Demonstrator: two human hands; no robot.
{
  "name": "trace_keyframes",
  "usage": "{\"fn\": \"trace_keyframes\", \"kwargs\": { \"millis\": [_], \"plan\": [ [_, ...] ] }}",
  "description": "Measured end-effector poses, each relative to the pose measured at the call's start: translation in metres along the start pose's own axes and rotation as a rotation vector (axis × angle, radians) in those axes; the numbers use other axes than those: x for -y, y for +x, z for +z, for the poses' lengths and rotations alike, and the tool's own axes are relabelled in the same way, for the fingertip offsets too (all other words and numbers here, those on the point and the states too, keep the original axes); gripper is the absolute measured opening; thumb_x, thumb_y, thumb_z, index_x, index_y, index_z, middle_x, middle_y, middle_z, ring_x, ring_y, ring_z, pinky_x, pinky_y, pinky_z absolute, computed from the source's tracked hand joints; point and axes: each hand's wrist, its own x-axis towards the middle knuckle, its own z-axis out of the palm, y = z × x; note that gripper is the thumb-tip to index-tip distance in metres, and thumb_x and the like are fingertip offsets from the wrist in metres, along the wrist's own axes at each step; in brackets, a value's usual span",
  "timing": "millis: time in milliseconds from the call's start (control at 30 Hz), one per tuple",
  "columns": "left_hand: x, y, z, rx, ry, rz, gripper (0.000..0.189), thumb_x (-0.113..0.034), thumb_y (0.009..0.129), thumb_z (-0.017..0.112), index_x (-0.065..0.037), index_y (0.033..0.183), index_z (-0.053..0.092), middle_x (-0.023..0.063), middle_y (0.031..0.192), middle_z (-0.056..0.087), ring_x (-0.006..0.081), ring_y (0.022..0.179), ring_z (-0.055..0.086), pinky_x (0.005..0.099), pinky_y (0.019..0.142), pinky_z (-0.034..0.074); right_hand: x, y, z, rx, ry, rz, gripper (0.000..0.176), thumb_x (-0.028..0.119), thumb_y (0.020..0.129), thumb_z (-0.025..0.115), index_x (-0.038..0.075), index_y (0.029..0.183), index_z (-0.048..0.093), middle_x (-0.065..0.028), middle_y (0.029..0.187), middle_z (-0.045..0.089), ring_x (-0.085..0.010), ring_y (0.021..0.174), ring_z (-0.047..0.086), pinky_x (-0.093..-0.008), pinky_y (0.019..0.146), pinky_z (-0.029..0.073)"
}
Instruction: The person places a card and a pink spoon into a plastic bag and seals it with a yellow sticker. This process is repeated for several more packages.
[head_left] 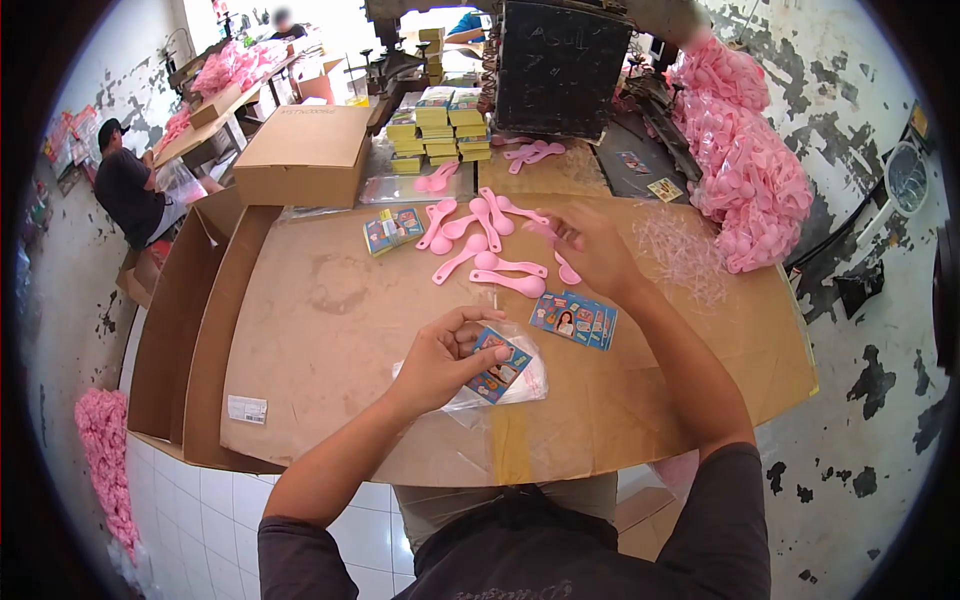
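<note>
My left hand (445, 360) pinches a blue printed card (497, 366) between thumb and fingers. Under that hand lie clear plastic bags (530, 388), partly hidden by the hand and card. My right hand (600, 250) is at the right edge of a loose group of pink plastic spoons (490, 262), its fingers closed on a pink spoon (541, 228) that is partly covered by them. Just below the right forearm's reach, several blue cards (575, 320) lie fanned out. A banded bundle of cards (393, 231) sits left of the spoons.
A closed cardboard box (305, 150) and stacks of card bundles (437, 125) stand at the back, beside a black machine (560, 65). Bagged pink spoons (745, 180) pile up at right, near clear plastic scraps (680, 250). An open carton (190, 330) borders the left side. Another person (135, 185) sits beyond.
</note>
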Motion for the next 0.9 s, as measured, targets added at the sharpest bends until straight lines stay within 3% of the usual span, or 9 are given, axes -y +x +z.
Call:
{"fn": "trace_keyframes", "kwargs": {
  "millis": [67,167,267,367,600,800,900],
  "plan": [
    [0.000,0.001,0.000,-0.014,-0.035,-0.036,0.038,-0.006,0.099,0.068,0.001,0.134,0.056,0.0115,0.113,0.073,0.0127,0.101,0.070,0.0276,0.085,0.059,0.014,-0.016,-0.001,0.020,0.374,0.079,0.040,-0.001,0.092,0.069,0.000,0.132,0.060,-0.0065,0.107,0.068,-0.0165,0.091,0.070,-0.0315,0.075,0.057],
    [-0.001,-0.001,0.004,0.003,-0.042,-0.048,0.039,-0.006,0.100,0.068,0.002,0.135,0.055,0.0114,0.113,0.073,0.0127,0.101,0.071,0.0272,0.084,0.059,0.049,-0.042,0.002,0.027,0.678,0.199,0.044,0.000,0.096,0.068,-0.002,0.137,0.053,-0.0063,0.107,0.064,-0.0115,0.091,0.068,-0.0275,0.074,0.057],
    [0.002,-0.001,0.010,0.000,-0.031,-0.035,0.038,-0.008,0.100,0.068,0.002,0.135,0.057,0.0112,0.112,0.073,0.0125,0.101,0.071,0.0265,0.084,0.060,0.069,-0.054,0.003,-0.045,0.781,0.217,0.055,-0.001,0.095,0.069,-0.001,0.144,0.045,-0.0086,0.113,0.062,-0.0135,0.092,0.068,-0.0271,0.074,0.058],
    [0.003,-0.002,0.012,-0.018,0.001,-0.052,0.034,-0.008,0.101,0.067,0.003,0.132,0.060,0.0103,0.111,0.074,0.0115,0.098,0.071,0.0255,0.082,0.059,0.081,-0.057,0.005,-0.095,0.777,0.205,0.060,-0.002,0.093,0.070,0.000,0.146,0.042,-0.0087,0.116,0.059,-0.0136,0.093,0.069,-0.0263,0.071,0.058],
    [0.004,-0.002,0.011,-0.017,-0.037,-0.102,0.027,-0.009,0.102,0.066,0.005,0.126,0.065,0.0088,0.106,0.075,0.0093,0.092,0.071,0.0251,0.078,0.059,0.084,-0.066,0.025,-0.132,0.721,0.156,0.052,-0.003,0.094,0.069,-0.001,0.142,0.046,-0.0112,0.117,0.059,-0.0143,0.094,0.070,-0.0261,0.070,0.059],
    [-0.004,-0.002,0.010,-0.014,0.097,-0.147,0.034,-0.011,0.102,0.067,0.003,0.132,0.061,0.0068,0.107,0.074,0.0087,0.093,0.070,0.0248,0.079,0.060,0.066,-0.075,0.036,-0.161,0.509,0.031,0.046,-0.002,0.095,0.068,-0.001,0.137,0.048,-0.0106,0.112,0.063,-0.0140,0.093,0.070,-0.0263,0.074,0.059],
    [0.006,-0.001,0.011,-0.020,-0.049,-0.035,0.037,-0.005,0.099,0.068,0.004,0.134,0.060,0.0099,0.113,0.073,0.0104,0.098,0.069,0.0257,0.084,0.059,0.066,-0.074,0.034,-0.215,0.500,0.033,0.043,-0.002,0.096,0.068,-0.002,0.134,0.049,-0.0101,0.109,0.065,-0.0139,0.094,0.070,-0.0260,0.076,0.059]
  ]
}}
